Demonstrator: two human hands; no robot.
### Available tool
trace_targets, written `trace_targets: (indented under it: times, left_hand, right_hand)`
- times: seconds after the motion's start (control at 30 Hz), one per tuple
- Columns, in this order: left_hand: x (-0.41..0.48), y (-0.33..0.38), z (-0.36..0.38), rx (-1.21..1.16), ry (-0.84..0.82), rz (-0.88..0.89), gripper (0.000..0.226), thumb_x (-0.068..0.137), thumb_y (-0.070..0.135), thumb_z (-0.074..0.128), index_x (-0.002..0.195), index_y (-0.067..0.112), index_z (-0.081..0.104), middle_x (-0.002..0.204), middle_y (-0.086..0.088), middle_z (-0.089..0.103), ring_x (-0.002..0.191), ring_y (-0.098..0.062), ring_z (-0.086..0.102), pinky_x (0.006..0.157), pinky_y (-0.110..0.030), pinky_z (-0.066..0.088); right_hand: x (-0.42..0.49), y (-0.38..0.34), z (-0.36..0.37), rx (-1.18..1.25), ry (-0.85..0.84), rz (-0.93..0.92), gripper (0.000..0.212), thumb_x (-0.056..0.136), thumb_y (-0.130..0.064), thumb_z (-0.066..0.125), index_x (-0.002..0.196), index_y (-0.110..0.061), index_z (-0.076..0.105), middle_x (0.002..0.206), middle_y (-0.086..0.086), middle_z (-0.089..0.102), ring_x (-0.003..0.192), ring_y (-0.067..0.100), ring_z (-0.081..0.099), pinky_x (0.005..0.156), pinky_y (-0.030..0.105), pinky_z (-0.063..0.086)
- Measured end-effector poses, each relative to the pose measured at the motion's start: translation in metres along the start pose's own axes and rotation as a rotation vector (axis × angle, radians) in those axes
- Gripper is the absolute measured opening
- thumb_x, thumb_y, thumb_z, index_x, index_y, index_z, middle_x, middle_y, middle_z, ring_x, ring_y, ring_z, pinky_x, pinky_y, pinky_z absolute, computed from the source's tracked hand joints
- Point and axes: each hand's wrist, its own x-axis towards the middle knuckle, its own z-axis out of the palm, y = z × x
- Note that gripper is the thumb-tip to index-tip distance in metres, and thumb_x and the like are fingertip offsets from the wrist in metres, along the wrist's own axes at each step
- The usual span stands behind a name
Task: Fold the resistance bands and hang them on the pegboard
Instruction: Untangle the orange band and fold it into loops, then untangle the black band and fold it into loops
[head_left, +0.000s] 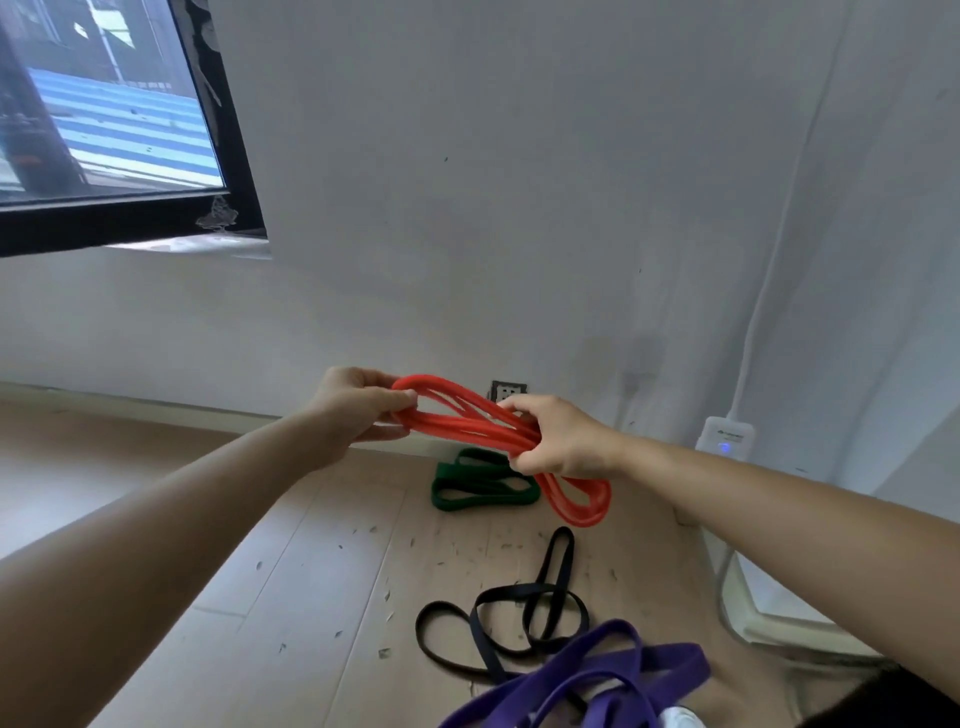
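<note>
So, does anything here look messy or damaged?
Yes. Small dark flecks litter the wooden floor around the black band, which lies tangled and unfolded. The paint along the window frame looks chipped and peeling at its right edge and lower corner.

Both hands hold a red resistance band (467, 418) gathered into several loops above the floor (322, 561): the left hand (363, 408) pinches one looped end, the right hand (558, 436) grips the bundle, whose tail loop hangs below. A folded green band (483, 486), a black band (519, 613) and a purple band (587, 675) lie on the floor.

Soft daylight from the window (104, 104) (upper left), wide-angle bowing.
</note>
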Motion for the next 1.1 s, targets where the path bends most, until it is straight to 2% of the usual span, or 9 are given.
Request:
trace_targets:
  times: [0.17, 0.3, 0.5, 0.63, 0.77, 0.83, 0.9, 1.0, 1.1]
  left_hand:
    - [0.041, -0.062, 0.002, 0.155, -0.082, -0.148, 0.015, 0.088, 0.010, 0.077, 0.100, 0.001, 0.074, 0.090, -0.017, 0.076, 0.077, -0.023, 0.072, 0.073, -0.030, 0.062]
    - [0.075, -0.147, 0.018, 0.060, -0.030, -0.268, 0.016, 0.089, 0.005, 0.074, 0.103, -0.003, 0.073, 0.079, -0.018, 0.072, 0.060, -0.020, 0.062, 0.066, -0.029, 0.060]
    - [0.125, -0.279, 0.062, -0.053, 0.067, -0.464, 0.016, 0.094, 0.002, 0.067, 0.106, -0.008, 0.068, 0.080, -0.017, 0.069, 0.053, -0.015, 0.055, 0.061, -0.025, 0.056]
    - [0.169, -0.325, 0.075, -0.018, 0.161, -0.481, 0.020, 0.092, 0.002, 0.070, 0.109, -0.006, 0.068, 0.090, -0.019, 0.071, 0.062, -0.017, 0.064, 0.057, -0.022, 0.057]
    - [0.211, -0.348, 0.074, 0.098, 0.248, -0.403, 0.024, 0.086, 0.002, 0.075, 0.109, 0.000, 0.070, 0.087, -0.016, 0.072, 0.062, -0.018, 0.068, 0.059, -0.024, 0.059]
    - [0.230, -0.358, 0.071, 0.180, 0.283, -0.365, 0.024, 0.083, 0.006, 0.077, 0.106, 0.003, 0.073, 0.084, -0.013, 0.074, 0.061, -0.019, 0.070, 0.065, -0.030, 0.063]
    - [0.243, -0.368, 0.072, 0.251, 0.286, -0.367, 0.021, 0.079, 0.012, 0.081, 0.099, 0.010, 0.075, 0.083, -0.008, 0.075, 0.067, -0.021, 0.073, 0.074, -0.036, 0.064]
    - [0.245, -0.379, 0.079, 0.407, 0.267, -0.367, 0.019, 0.078, 0.022, 0.084, 0.090, 0.020, 0.070, 0.087, -0.003, 0.074, 0.082, -0.022, 0.073, 0.085, -0.041, 0.061]
    - [0.241, -0.383, 0.082, 0.425, 0.289, -0.324, 0.027, 0.078, 0.026, 0.084, 0.100, 0.022, 0.068, 0.095, -0.002, 0.074, 0.090, -0.023, 0.072, 0.089, -0.042, 0.059]
  right_hand:
    - [0.027, 0.053, 0.033, -0.142, -0.102, 0.082, 0.049, 0.078, -0.006, 0.074, 0.121, -0.024, 0.059, 0.096, 0.001, 0.068, 0.086, 0.020, 0.068, 0.080, 0.037, 0.059]
    - [0.052, 0.112, 0.077, -0.166, -0.148, 0.153, 0.038, 0.078, -0.008, 0.071, 0.110, -0.027, 0.066, 0.084, -0.002, 0.068, 0.074, 0.018, 0.065, 0.071, 0.034, 0.055]
    - [0.095, 0.212, 0.144, -0.189, -0.233, 0.247, 0.033, 0.079, -0.008, 0.071, 0.107, -0.027, 0.070, 0.088, -0.006, 0.070, 0.081, 0.014, 0.067, 0.080, 0.039, 0.058]
    - [0.132, 0.261, 0.175, -0.189, -0.263, 0.258, 0.032, 0.082, -0.007, 0.069, 0.108, -0.025, 0.071, 0.093, -0.002, 0.070, 0.083, 0.016, 0.067, 0.079, 0.039, 0.058]
    - [0.166, 0.295, 0.201, -0.189, -0.259, 0.270, 0.026, 0.086, -0.010, 0.067, 0.101, -0.031, 0.067, 0.088, -0.005, 0.067, 0.080, 0.016, 0.065, 0.076, 0.037, 0.056]
    - [0.177, 0.309, 0.212, -0.211, -0.235, 0.273, 0.022, 0.088, -0.014, 0.065, 0.098, -0.034, 0.065, 0.089, -0.006, 0.066, 0.084, 0.018, 0.064, 0.077, 0.037, 0.054]
    - [0.184, 0.321, 0.224, -0.370, -0.210, 0.234, 0.020, 0.092, -0.021, 0.064, 0.110, -0.029, 0.068, 0.108, -0.002, 0.065, 0.104, 0.022, 0.058, 0.091, 0.040, 0.047]
    - [0.183, 0.330, 0.237, -0.583, -0.163, 0.178, 0.050, 0.092, -0.033, 0.066, 0.140, -0.022, 0.055, 0.136, 0.002, 0.052, 0.125, 0.024, 0.046, 0.106, 0.040, 0.037]
    - [0.171, 0.334, 0.239, -0.609, -0.111, 0.090, 0.074, 0.088, -0.043, 0.070, 0.151, -0.018, 0.040, 0.148, 0.003, 0.047, 0.134, 0.023, 0.042, 0.112, 0.037, 0.032]
